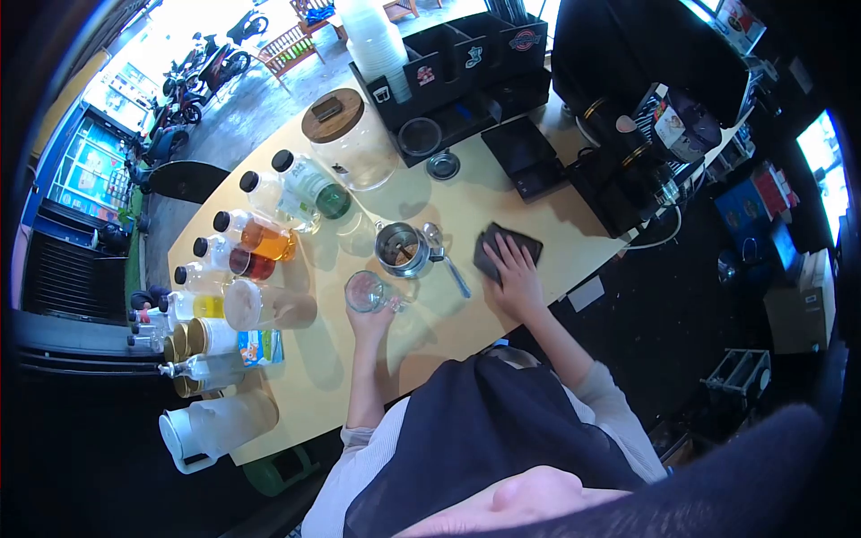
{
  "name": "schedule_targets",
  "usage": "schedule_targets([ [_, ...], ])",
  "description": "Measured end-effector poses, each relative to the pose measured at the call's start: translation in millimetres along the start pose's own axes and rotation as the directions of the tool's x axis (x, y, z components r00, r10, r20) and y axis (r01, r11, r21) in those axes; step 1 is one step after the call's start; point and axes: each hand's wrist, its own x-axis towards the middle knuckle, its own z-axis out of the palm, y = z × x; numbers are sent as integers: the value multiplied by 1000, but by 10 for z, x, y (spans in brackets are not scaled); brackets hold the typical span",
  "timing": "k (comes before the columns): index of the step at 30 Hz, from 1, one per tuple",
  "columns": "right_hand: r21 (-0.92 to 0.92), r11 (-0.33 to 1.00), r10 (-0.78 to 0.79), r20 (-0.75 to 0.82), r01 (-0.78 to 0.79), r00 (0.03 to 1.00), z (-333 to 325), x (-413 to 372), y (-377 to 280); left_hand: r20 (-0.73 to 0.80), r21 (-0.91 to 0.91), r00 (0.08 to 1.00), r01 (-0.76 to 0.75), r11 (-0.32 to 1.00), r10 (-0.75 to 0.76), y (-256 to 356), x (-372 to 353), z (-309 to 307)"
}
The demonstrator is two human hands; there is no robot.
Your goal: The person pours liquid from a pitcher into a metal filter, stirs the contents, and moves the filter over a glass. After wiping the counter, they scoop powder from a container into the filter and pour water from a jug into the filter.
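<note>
left hand curls closed around a glass on the counter, beside a metal cup (spoon alongside); right hand rests, fingers spread flat, on a cloth.

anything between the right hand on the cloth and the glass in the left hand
Yes. A spoon lies on the counter between the right hand on the dark cloth and the glass held by the left hand; a metal cup stands beside the spoon.
</note>
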Motion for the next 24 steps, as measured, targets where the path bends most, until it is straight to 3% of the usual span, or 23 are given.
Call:
schedule_targets([
  [6,-84,985,150,-10,-150,989,-243,-520,378,-14,-11,998,-67,998,67,-87,55,26],
  [14,-189,937,250,-224,-293,942,-90,192,1115,64,1,998,13,1000,-13,58,87,-54],
  [17,-279,850,382,-258,-447,887,-66,375,1102,118,40,992,31,999,-36,83,93,-117],
  [22,-255,836,410,-296,-486,862,9,467,1086,138,104,989,42,994,-56,163,51,-154],
  [24,-98,874,428,-304,-475,851,-23,445,1133,133,-3,990,57,998,-56,172,45,-154],
])
